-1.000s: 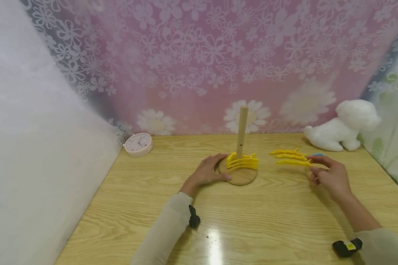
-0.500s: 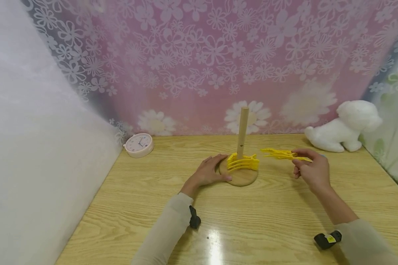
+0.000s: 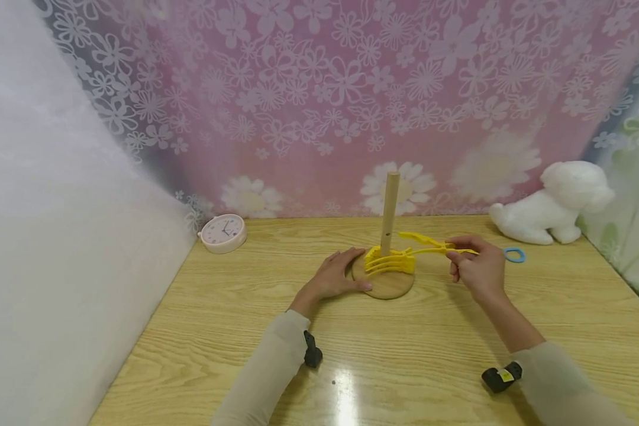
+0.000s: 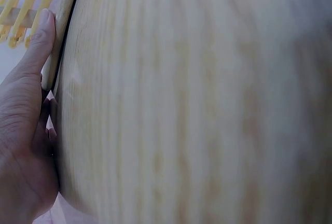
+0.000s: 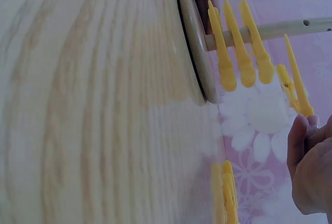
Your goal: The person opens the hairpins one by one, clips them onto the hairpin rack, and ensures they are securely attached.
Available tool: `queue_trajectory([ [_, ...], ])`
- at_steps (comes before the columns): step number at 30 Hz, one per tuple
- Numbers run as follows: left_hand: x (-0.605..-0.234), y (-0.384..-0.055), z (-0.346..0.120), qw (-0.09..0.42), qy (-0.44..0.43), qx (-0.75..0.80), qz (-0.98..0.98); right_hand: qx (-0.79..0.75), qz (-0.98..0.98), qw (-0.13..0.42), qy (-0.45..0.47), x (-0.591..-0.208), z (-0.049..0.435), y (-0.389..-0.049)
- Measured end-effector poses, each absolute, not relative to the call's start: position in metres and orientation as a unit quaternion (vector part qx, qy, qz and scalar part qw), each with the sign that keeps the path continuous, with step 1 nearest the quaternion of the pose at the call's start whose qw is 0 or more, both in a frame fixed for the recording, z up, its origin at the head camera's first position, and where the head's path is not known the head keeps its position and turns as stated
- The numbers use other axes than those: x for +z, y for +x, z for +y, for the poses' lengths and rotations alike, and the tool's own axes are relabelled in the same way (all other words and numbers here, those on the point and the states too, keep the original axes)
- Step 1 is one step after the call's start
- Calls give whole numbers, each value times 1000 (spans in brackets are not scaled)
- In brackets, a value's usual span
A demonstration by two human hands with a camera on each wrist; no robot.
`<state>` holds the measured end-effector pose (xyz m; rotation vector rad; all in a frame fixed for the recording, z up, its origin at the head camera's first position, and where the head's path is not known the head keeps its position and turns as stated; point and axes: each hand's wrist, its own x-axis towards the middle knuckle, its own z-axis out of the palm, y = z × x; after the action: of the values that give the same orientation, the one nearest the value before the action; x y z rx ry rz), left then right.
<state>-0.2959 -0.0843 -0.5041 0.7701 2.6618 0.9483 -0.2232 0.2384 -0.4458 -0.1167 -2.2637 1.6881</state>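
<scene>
My left hand [image 3: 332, 277] holds the edge of a round wooden base [image 3: 387, 290], thumb at the near rim and fingers at the far left. A wooden post [image 3: 390, 207] rises from the base. Three yellow alligator hair clips [image 5: 243, 53] are set across the post's lower part. My right hand [image 3: 481, 266] pinches the rear end of another yellow clip [image 5: 298, 81] between thumb and fingers. Its two arms are spread apart and point toward the post, just above the other clips in the right wrist view.
A blue ring [image 3: 514, 255] lies right of my right hand. Low in the right wrist view, one more yellow clip [image 5: 229, 193] lies on the table. A pink clock [image 3: 222, 234] stands at the back left, a white plush dog [image 3: 554, 204] at the back right.
My right hand has moved left toward the post with the clip, and the clip's arms have opened. The blue ring now shows fully. My left hand stays at the base.
</scene>
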Motion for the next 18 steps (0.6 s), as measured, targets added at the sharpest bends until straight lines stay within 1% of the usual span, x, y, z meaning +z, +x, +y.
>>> queue_trajectory([
  [6, -505, -297, -85, 103, 265, 321, 904, 602, -783, 150, -43, -451, 224, -229],
  [13, -503, -296, -84, 102, 268, 317, 904, 610, -774, 163, -33, -453, 206, -235],
  [18, -501, -296, -84, 101, 272, 311, 905, 610, -776, 156, -34, -455, 197, -238],
])
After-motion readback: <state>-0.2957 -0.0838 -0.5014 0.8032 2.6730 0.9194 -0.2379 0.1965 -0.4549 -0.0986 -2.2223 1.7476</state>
